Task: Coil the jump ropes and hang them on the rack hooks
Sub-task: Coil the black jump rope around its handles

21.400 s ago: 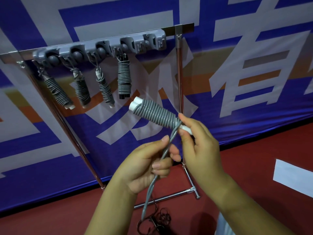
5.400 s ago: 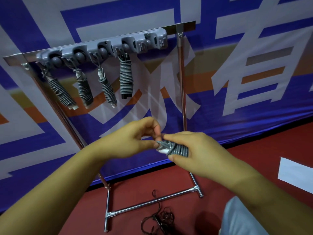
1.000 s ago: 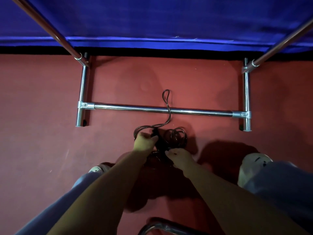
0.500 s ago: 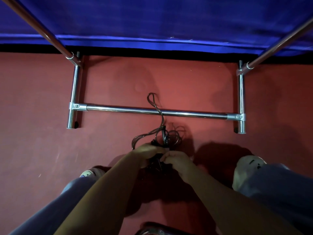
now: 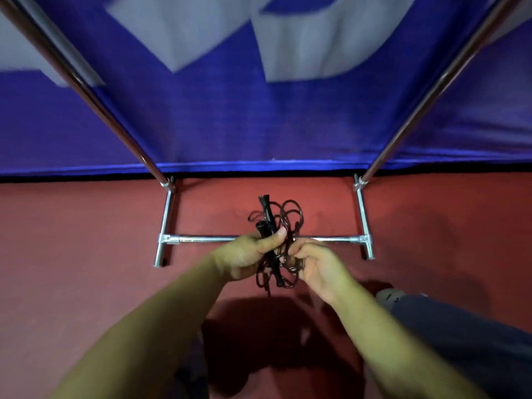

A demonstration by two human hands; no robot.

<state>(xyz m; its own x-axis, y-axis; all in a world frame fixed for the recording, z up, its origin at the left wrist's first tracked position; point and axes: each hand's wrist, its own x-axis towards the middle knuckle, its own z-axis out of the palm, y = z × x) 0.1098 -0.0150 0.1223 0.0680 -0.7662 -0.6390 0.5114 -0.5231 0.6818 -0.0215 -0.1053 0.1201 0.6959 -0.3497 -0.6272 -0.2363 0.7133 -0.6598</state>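
1. Dark blue trouser leg (image 5: pixel 466 326) at the lower right, a grey shoe tip (image 5: pixel 388 295) just beyond it on the red floor (image 5: pixel 72 283).
2. Bare forearms reaching forward from the lower edge, meeting over the middle of the floor.
3. Left hand (image 5: pixel 244 257) curled round the black jump rope (image 5: pixel 273 240), thumb pressed across the two black handles (image 5: pixel 266 217); handles upright, one tip higher than the other.
4. Right hand (image 5: pixel 313 263) just beside the left, fingers bent in among the tangled cord loops, pinching them.
5. Loose, uncoiled loops spilling above and below both hands, held up clear of the floor; lowest strand dangling between the wrists.
6. Dark shadow of arms and rope on the floor beneath.
7. Chrome base bar of the rack (image 5: pixel 201 239) lying crosswise right behind the hands, with a short foot at either end.
8. Two slanted uprights rising from the feet toward the top left and top right corners; hooks out of view.
9. Blue banner (image 5: pixel 259 125) with pale grey shapes hanging at the far edge of the floor.
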